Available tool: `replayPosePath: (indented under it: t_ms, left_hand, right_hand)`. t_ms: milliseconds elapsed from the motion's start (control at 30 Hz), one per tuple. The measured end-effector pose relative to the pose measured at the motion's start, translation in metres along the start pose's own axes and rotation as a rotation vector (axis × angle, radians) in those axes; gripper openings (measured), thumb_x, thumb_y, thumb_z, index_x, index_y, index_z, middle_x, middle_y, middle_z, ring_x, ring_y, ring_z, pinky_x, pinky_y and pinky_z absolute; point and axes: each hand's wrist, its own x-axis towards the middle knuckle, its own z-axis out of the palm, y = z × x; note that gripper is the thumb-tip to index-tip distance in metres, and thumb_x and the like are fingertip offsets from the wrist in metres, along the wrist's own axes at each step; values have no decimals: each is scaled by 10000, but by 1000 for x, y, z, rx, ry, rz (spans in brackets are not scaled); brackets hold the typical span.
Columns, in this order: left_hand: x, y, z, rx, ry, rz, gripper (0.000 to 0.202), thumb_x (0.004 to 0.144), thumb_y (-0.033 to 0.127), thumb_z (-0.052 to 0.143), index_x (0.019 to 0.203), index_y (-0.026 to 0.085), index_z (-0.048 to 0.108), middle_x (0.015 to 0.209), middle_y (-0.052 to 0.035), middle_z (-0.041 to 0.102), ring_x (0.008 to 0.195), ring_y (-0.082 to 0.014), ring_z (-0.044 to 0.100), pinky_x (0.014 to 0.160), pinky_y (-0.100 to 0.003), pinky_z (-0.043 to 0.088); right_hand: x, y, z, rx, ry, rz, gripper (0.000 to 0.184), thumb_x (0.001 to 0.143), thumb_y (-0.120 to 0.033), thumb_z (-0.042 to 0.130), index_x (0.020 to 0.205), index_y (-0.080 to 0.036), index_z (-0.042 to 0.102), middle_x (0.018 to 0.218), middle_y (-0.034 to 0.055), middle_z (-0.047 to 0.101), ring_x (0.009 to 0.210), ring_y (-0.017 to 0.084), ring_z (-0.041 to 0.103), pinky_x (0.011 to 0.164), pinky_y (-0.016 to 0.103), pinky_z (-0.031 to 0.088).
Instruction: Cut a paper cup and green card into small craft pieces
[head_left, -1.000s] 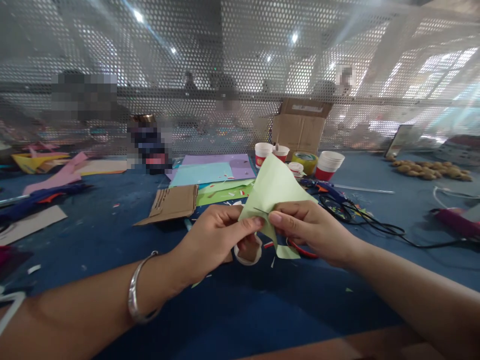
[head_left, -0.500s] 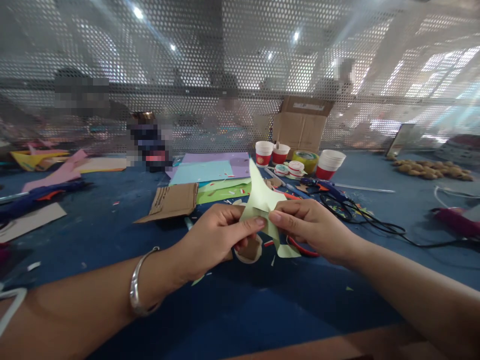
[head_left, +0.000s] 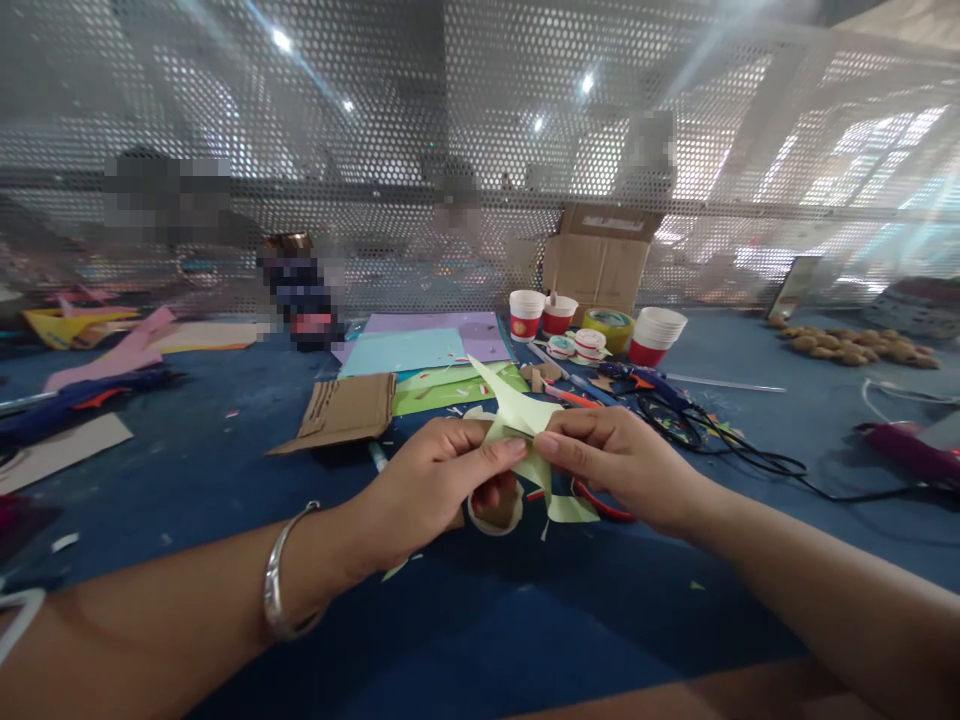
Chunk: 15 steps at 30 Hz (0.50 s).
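A pale green piece of paper [head_left: 517, 408], bent and ending in a pointed tip, is held up between both hands above the blue table. My left hand [head_left: 457, 462] pinches its left side between thumb and fingers. With a similar pinch my right hand [head_left: 600, 450] grips the right side, the two thumbs close together. Under the paper lies a round piece with a brown middle and a pale rim [head_left: 496, 508], partly hidden by my left fingers. Red scissors handles [head_left: 604, 500] show beside my right hand, mostly covered.
Corrugated cardboard [head_left: 349, 408] and coloured paper sheets [head_left: 409, 350] lie ahead on the left. Paper cups [head_left: 656, 335], a tape roll [head_left: 607, 328] and a cardboard box [head_left: 596, 260] stand at the back. A blue glue gun [head_left: 660, 385] with black cable lies right; another glue gun [head_left: 71, 402] lies left.
The paper's pointed tip has tipped down and to the left, and the sheet is more folded over. Both hands keep their pinch in nearly the same place.
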Motion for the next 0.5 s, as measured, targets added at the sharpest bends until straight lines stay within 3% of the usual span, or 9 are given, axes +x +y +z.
replayPosePath:
  t_ms: [500]
  left_hand:
    - [3,-6,-1,-45,-38,-76,369,815,466,685,650,139,633,567,-8,577,520,-87,497,499,-204,288]
  right_hand:
    - [2,-1,2,-59,-22,-10,518,918,-628,538,664,-176,516,646,-34,369,585,101,333,525,246,267]
